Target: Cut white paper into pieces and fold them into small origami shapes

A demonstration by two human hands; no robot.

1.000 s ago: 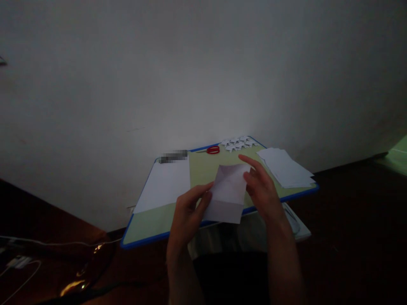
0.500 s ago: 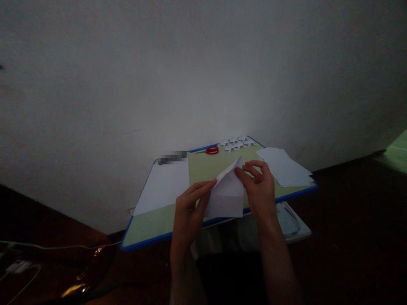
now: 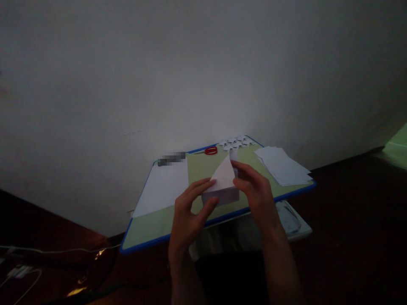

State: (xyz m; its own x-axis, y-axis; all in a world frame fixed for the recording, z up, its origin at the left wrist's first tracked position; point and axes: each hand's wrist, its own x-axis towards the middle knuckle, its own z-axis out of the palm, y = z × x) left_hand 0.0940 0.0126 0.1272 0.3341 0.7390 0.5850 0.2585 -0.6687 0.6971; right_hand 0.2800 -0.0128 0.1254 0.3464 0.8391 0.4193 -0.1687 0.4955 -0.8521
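Note:
Between my hands is a partly folded sheet of white paper (image 3: 223, 176), its top coming to a point and a crease running across its lower part. My left hand (image 3: 192, 207) grips its left side, fingers on the upper face and thumb at the lower flap. On the right side, my right hand (image 3: 254, 186) holds the paper between thumb and fingers; some of those fingers are hidden behind it. The paper is held over the front of a small table (image 3: 152, 226) with a pale green top and blue rim.
Red-handled scissors (image 3: 210, 151) lie at the table's back edge, near several small folded white paper pieces (image 3: 237, 142). Loose white sheets (image 3: 282, 165) are on the right, another white sheet (image 3: 162, 186) on the left, with a blurred-out dark object (image 3: 171, 159) behind it. A wall (image 3: 203, 76) rises behind.
The paper has tipped, so its upper part now folds over toward me above the lower flap. My left thumb has come to the front, and my right fingers have moved closer round the right edge.

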